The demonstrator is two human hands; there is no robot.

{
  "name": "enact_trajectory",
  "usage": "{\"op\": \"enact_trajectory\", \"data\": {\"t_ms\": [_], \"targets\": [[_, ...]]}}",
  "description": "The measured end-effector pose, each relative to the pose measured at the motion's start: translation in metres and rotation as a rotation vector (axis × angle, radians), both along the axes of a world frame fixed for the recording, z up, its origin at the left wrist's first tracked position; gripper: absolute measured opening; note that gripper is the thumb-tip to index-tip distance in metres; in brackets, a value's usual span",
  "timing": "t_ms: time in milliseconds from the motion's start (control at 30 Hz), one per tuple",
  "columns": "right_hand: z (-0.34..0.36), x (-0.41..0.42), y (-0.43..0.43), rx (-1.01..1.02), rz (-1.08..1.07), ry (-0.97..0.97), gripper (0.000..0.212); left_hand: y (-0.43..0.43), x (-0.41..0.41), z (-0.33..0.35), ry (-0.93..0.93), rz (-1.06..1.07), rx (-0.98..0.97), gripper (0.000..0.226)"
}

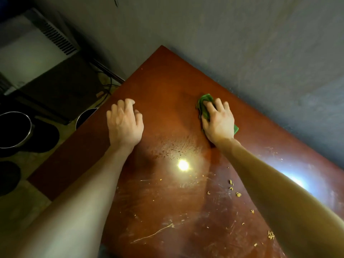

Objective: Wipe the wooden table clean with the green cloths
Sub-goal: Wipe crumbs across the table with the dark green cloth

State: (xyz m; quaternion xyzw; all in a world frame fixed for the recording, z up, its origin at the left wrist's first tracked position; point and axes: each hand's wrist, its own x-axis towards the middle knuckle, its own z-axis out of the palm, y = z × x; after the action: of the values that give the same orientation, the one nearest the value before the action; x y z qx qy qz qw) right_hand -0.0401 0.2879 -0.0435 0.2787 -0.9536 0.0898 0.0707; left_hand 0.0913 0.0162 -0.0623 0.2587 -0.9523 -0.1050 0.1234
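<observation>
Grey wall (242,43) runs behind the reddish wooden table (167,81), which is pushed up against it. Off the table's left edge, down on the floor, stand two metal pots (14,127), one of them half hidden under the table's edge.

On the table near that left edge rests the left hand (124,123). Its fingers (128,103) are arched and slightly apart, tips down on the bare wood, holding nothing.

Toward the table's middle, a lamp's glare (183,164) shines off a patch of damp streaks (173,148).

Further right, close to the table's wall side, the right hand (218,121) presses the green cloth (204,103) flat against the wood. Its fingers are spread and nearly straight over the bunched cloth, which pokes out beyond the fingertips and behind the palm.

Nearer the table's front, scattered yellow crumbs (238,194) and scratches mark the surface beside the right forearm.
</observation>
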Motion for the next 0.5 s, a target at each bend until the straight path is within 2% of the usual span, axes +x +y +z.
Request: {"op": "enact_trajectory", "data": {"t_ms": [33,100,200,267,300,333,433,467,500], "targets": [[0.0,0.006,-0.007,-0.015,-0.073,-0.001,0.045,0.0,0.001,0.0,-0.001,0.005,0.003,0.03],[-0.003,0.032,-0.011,-0.006,0.042,0.013,0.042,-0.001,0.001,0.001,-0.002,-0.003,0.017,0.031],[-0.007,0.061,0.006,0.057,0.56,0.043,0.036,-0.001,0.001,0.001,-0.022,-0.001,0.029,0.032],[-0.004,0.044,0.008,0.169,0.776,0.063,0.038,-0.002,0.002,0.0,-0.02,-0.005,0.028,0.031],[-0.005,0.032,0.005,0.219,0.769,0.084,0.04,-0.002,0.002,0.0,-0.008,-0.011,0.025,0.03],[-0.004,0.021,0.0,0.224,0.664,0.08,0.041,-0.003,0.002,-0.001,0.004,-0.018,0.023,0.029],[-0.001,0.021,-0.025,0.041,0.044,0.01,0.042,-0.003,0.001,0.001,0.001,-0.013,0.039,0.029],[-0.003,0.034,-0.035,0.025,-0.012,0.008,0.042,-0.004,0.002,0.003,-0.01,-0.001,0.049,0.029],[-0.005,0.049,-0.04,0.038,0.037,0.014,0.043,-0.004,0.003,0.004,-0.018,0.0,0.058,0.03]]}}
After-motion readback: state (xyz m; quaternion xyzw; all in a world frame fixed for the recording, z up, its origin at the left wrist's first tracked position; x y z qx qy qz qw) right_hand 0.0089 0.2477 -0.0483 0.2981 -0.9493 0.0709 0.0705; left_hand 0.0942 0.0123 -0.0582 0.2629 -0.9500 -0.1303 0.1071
